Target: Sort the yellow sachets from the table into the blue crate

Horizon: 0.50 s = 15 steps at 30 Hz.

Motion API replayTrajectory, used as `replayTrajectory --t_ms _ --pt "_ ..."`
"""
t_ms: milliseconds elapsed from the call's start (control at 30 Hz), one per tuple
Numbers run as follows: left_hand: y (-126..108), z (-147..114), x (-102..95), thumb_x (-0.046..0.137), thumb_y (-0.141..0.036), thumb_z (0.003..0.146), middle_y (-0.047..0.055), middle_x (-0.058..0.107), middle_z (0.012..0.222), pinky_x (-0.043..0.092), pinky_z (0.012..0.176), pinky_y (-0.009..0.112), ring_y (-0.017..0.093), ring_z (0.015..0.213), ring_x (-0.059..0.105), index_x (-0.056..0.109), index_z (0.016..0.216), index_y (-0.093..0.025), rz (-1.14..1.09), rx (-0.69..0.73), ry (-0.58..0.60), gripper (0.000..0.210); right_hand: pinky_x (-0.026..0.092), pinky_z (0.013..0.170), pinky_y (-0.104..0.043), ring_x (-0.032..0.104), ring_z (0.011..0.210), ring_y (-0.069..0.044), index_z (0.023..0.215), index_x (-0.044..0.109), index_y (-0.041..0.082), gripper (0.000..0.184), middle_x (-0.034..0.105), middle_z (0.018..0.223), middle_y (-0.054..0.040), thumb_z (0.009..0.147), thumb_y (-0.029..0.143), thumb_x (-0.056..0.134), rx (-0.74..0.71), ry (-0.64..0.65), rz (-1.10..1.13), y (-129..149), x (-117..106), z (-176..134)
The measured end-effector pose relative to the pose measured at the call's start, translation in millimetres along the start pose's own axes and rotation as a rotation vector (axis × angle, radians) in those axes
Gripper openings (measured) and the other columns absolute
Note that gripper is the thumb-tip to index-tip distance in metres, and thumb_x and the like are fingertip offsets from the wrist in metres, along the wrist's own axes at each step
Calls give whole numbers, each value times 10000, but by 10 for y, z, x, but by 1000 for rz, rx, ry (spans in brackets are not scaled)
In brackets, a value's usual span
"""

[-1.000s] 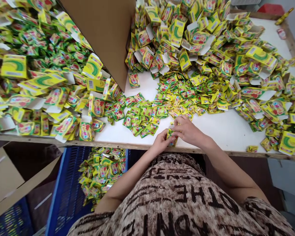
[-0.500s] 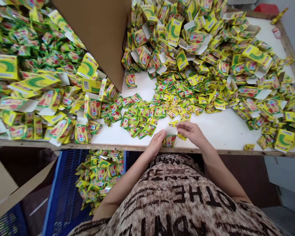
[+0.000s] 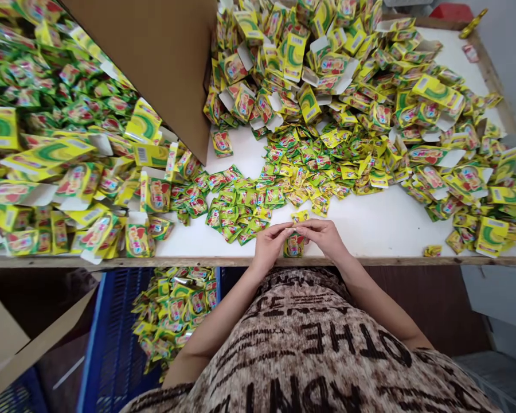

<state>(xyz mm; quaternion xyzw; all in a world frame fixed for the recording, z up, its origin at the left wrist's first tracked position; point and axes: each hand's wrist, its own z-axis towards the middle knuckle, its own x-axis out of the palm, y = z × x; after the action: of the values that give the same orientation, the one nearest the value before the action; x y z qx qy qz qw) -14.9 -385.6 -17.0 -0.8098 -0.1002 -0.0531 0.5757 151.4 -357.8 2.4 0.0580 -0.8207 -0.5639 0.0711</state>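
A small yellow-and-green printed box (image 3: 293, 245) stands upright at the table's front edge, between my hands. My left hand (image 3: 270, 244) is closed on the top of the box from the left, thumb and fingers pinching at its top edge. From the right, my right hand (image 3: 325, 236) meets it there, its fingertips also pressed on the box's top. The white flap seen earlier is hardly visible under my fingers. Just behind my fingertips lies a small yellow packet (image 3: 300, 216). A spread of small green packets (image 3: 236, 209) lies to the left.
A large pile of boxes and packets (image 3: 327, 86) covers the back and right. Left of a brown cardboard panel (image 3: 155, 63) is another heap of boxes (image 3: 75, 183). A blue crate (image 3: 95, 338) holding filled packs (image 3: 176, 310) stands below the wooden table edge (image 3: 391, 261).
My right hand has moved left onto the top of the box, and both hands' fingertips now meet there. The box's raised white flap has gone down. The view has shifted slightly.
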Motion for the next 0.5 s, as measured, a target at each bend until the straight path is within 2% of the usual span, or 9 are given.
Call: replayTrajectory --t_ms 133,267,367,433,500 --pt "54 61 -14 775 -368 777 73 785 991 574 839 332 190 877 718 779 1005 -193 55 109 39 288 546 499 -282 622 572 -146 801 804 210 292 721 722 -35 635 444 855 -8 -51 -12 -31 17 4" --pt "58 108 -89 763 -328 807 74 782 877 583 786 320 182 819 721 793 890 -196 266 396 100 159 573 539 -291 655 654 -164 807 809 238 243 724 827 -50 661 427 852 -142 -53 -73 -119 -11 -19" --pt "62 95 -165 771 -294 805 78 781 921 593 809 329 185 862 728 782 961 -212 364 577 162 177 595 685 -335 678 791 -192 880 810 282 162 730 888 -52 745 370 811 -309 -68 -185 -198 -26 -99" --pt "88 68 -202 764 -276 813 95 772 1001 591 849 339 191 929 728 765 1014 -207 390 633 191 213 580 815 -367 677 891 -197 927 804 307 122 723 930 -50 816 318 755 -447 -103 -284 -238 -30 -176" --pt "135 42 -209 738 -269 837 113 752 1075 579 887 346 196 995 715 750 1039 -198 412 642 214 214 558 879 -377 667 955 -196 962 794 314 136 708 979 -50 855 289 714 -535 -114 -354 -258 -49 -230"
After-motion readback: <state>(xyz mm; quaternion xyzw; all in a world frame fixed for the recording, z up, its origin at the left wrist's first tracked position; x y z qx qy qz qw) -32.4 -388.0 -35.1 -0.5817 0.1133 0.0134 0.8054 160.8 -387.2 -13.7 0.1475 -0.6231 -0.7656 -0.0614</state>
